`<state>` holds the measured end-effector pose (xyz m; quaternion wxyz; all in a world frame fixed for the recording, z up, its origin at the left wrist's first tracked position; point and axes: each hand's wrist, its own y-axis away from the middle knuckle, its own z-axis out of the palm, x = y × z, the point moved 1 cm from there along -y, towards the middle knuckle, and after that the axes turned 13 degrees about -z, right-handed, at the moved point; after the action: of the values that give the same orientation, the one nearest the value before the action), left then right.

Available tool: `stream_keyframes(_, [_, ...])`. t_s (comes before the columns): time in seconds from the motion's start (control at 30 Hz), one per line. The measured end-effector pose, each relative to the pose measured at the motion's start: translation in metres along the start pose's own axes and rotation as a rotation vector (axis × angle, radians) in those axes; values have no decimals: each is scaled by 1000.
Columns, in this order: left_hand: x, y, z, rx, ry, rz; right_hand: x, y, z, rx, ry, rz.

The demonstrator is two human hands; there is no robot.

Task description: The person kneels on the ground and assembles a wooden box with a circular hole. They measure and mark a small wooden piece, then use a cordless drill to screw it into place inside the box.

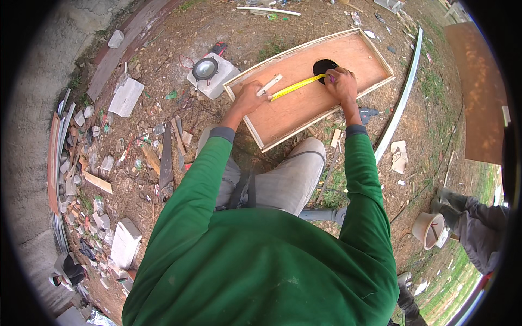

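Observation:
A shallow wooden box panel (293, 106) with a raised pale rim lies in front of my knees. Toward its right end is a round dark hole (322, 66). A yellow measuring tape (298, 88) stretches across the wood from one hand to the other. My left hand (250, 99) is closed at the tape's left end; a short pale strip (270, 84) sticks out beside its fingers. At the hole's edge, my right hand (342, 86) has its fingers closed at the tape's other end. Something small and purple shows between them. The tape's case cannot be made out.
A round speaker (205, 69) rests on a pale block (225, 76) left of the box. A drill (368, 114) lies by my right wrist, near a long metal strip (403, 95). Rubble borders the left wall. At right, another person's legs (473, 217) are beside a bucket (428, 228).

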<state>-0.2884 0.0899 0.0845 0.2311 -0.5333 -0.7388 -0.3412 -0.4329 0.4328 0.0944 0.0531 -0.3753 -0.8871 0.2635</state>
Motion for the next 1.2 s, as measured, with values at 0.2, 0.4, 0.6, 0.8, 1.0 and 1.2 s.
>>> stream_keyframes(0.2, [1,1,-1,5,0,18,-2,0,-1,21,-1,12])
stream_keyframes(0.4, [6,3,-3,-75,44,-44,-2,1,-1,11,-5,9])
stream_keyframes(0.6, [-2,-3,0,-90,50,-29,-1,0,1,-19,-4,24])
stream_keyframes(0.8, [-10,-7,6,0,49,46,-2,0,-1,-46,-9,37])
stream_keyframes(1.0, [-5,-4,1,-95,106,-24,-6,-2,-2,41,-13,1])
stream_keyframes(1.2, [-3,-3,1,-70,95,-10,-5,-2,-2,16,-10,2])
